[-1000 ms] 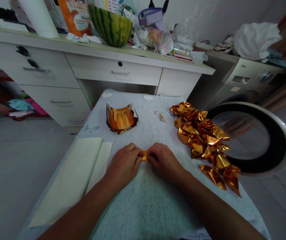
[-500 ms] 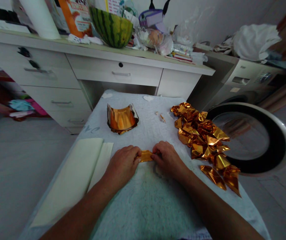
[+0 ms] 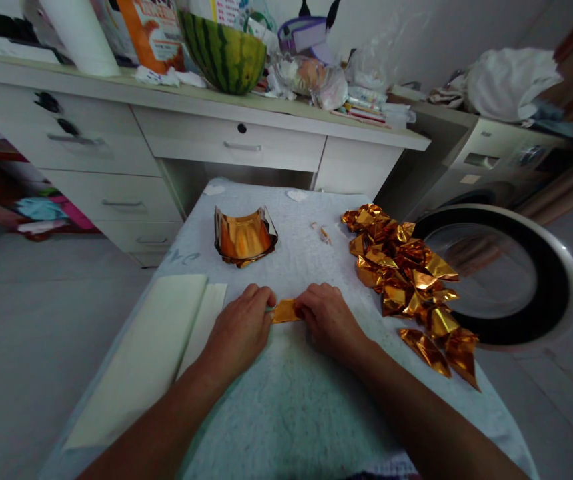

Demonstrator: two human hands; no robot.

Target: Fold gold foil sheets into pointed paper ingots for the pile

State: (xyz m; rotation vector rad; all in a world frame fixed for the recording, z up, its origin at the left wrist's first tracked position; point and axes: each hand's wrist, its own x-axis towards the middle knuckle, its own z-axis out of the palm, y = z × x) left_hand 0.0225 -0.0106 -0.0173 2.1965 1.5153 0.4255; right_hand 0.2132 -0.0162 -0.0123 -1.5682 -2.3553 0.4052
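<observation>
A small flat strip of gold foil (image 3: 285, 311) lies between my two hands, low over the cloth-covered table (image 3: 286, 413). My left hand (image 3: 243, 323) pinches its left end, and my right hand (image 3: 327, 320) grips its right end with curled fingers. Beyond my hands a curved stack of gold foil sheets (image 3: 243, 237) stands on the cloth. To the right lies a long pile of folded gold foil pieces (image 3: 406, 267). Pale yellow paper sheets (image 3: 141, 360) lie left of my left hand. Tiny scraps (image 3: 324, 235) rest past my right hand.
Behind the table, a white drawer desk (image 3: 231, 140) carries a cut watermelon (image 3: 223, 53), a paper roll (image 3: 81, 40) and plastic bags. At the right stands a washing machine (image 3: 491, 157) with its round door (image 3: 486, 267) open beside the table edge.
Both hands have shifted slightly left with the gold foil strip. My left fingers have changed their hold at its left end.
</observation>
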